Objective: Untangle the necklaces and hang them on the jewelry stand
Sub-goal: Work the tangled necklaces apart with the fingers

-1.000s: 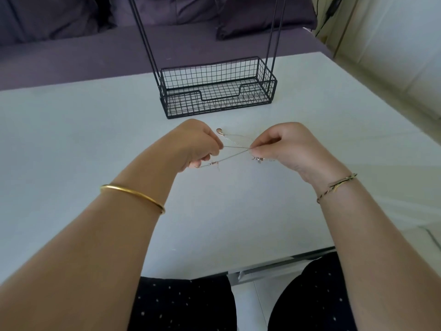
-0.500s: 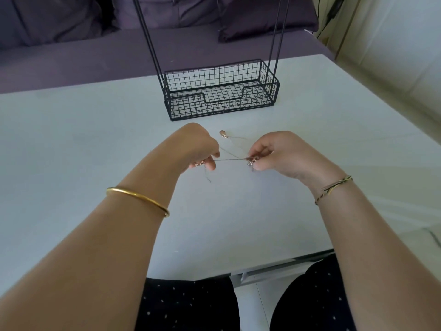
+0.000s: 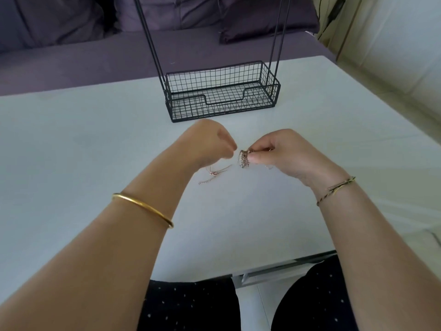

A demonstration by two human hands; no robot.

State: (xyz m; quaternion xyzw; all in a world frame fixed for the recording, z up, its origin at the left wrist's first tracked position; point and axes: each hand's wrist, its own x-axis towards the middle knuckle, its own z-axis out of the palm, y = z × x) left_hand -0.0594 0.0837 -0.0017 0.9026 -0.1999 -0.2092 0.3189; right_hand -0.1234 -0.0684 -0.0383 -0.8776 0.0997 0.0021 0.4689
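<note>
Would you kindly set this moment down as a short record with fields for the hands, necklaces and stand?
Left hand: fingers curled, blurred; whether it pinches a chain cannot be told
Right hand: pinches the bunched necklaces
Loose chain end: trails onto the table under the left hand
Jewelry stand: basket base on the table beyond the hands; top out of frame

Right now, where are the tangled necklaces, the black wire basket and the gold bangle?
tangled necklaces (image 3: 243, 160): head view, on the bunched chains.
black wire basket (image 3: 187, 109): head view, on its front wall.
gold bangle (image 3: 143, 206): head view, on the band's middle.
</note>
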